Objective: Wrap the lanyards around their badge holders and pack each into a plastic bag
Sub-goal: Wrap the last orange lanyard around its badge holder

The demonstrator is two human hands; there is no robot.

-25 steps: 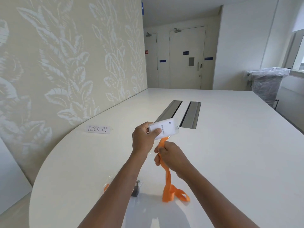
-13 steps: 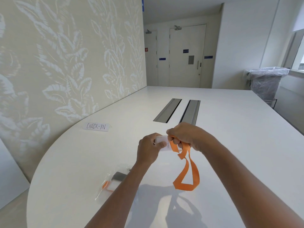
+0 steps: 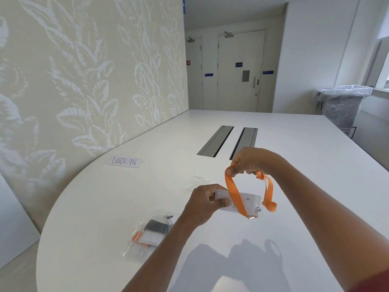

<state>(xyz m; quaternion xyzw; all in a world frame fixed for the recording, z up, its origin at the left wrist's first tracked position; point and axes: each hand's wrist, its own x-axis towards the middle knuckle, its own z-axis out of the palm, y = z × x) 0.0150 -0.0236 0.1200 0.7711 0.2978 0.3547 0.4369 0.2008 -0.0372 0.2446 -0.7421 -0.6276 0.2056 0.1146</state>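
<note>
Pinching a flat translucent badge holder (image 3: 242, 202), hands lift its glossy orange ribbon lanyard (image 3: 232, 189).

Office or event-venue lobby, I'd say. I'm at a big white table (image 3: 294, 165) with built-in cable slots (image 3: 227, 141), a handwritten "CHECK-IN" sign (image 3: 124, 161), leaf-print wall (image 3: 84, 81), signed doors (image 3: 241, 70), and a lined bin (image 3: 341, 106).
</note>
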